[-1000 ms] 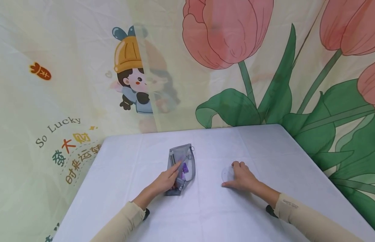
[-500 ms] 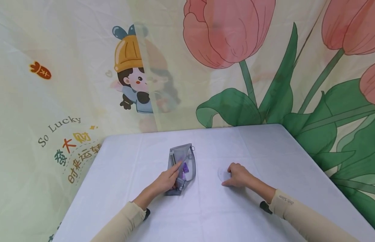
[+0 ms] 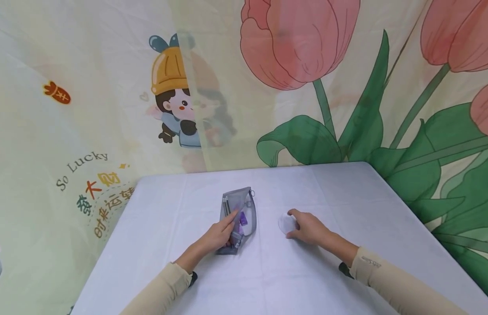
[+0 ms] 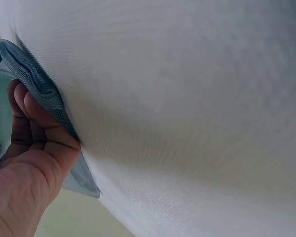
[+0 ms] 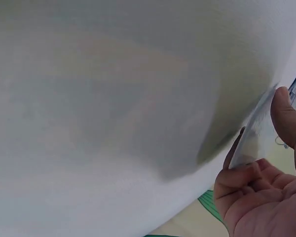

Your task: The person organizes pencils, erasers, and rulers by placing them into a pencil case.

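A grey mesh zip pouch (image 3: 238, 205) lies on the white table (image 3: 267, 275), with pens and a small purple item (image 3: 242, 218) showing through it. My left hand (image 3: 227, 228) grips the pouch's near end; in the left wrist view its fingers (image 4: 37, 116) curl under the mesh edge (image 4: 37, 81). To the right, my right hand (image 3: 296, 225) holds a small clear round object (image 3: 284, 223) low on the table. In the right wrist view the thumb (image 5: 287, 116) and curled fingers pinch that clear piece (image 5: 251, 140). What the clear object is cannot be told.
A printed cloth backdrop with pink tulips (image 3: 299, 48) and a cartoon child (image 3: 175, 94) hangs close behind and around the table. The table's right edge (image 3: 409, 205) and left edge (image 3: 110, 236) drop off beside the cloth.
My right hand has slid left across the table with the clear round object, nearer to the pouch. The left hand and pouch have stayed put.
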### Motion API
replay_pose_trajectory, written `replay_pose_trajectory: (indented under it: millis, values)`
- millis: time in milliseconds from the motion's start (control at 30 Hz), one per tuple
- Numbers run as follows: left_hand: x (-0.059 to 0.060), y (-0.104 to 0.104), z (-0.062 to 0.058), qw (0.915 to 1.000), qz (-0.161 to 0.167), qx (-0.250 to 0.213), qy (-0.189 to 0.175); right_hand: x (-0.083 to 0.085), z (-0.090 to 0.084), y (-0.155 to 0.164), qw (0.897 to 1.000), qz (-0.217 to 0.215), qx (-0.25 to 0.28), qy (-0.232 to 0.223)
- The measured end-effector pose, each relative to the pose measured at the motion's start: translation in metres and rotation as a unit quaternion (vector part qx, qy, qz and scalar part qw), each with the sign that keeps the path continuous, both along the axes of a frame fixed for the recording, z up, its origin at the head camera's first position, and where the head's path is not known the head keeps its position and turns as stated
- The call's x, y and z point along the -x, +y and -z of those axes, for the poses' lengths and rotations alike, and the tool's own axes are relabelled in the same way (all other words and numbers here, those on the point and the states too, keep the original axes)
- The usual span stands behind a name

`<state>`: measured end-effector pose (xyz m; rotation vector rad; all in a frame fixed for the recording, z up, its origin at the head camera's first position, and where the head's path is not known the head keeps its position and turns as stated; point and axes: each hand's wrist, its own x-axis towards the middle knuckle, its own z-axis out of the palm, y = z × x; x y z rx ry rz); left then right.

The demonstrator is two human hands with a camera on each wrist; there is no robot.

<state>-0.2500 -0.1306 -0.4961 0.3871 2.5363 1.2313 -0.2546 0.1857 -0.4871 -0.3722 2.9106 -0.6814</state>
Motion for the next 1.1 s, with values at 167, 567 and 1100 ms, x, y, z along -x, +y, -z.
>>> replay_pose_trajectory:
  millis: [167,567,1100]
  values:
    - [0.0,0.0,0.002,1.0,0.002,0.008,0.002,0.006,-0.01,-0.001,0.998,-0.058,0.03,0.009]
    - [-0.002,0.0,-0.003,1.0,-0.004,0.0,0.008,0.022,-0.025,-0.027,0.979,0.026,0.203,0.013]
    - [-0.006,0.001,0.001,0.9983,-0.028,0.002,0.05,0.037,-0.004,-0.096,0.892,0.092,0.424,-0.127]
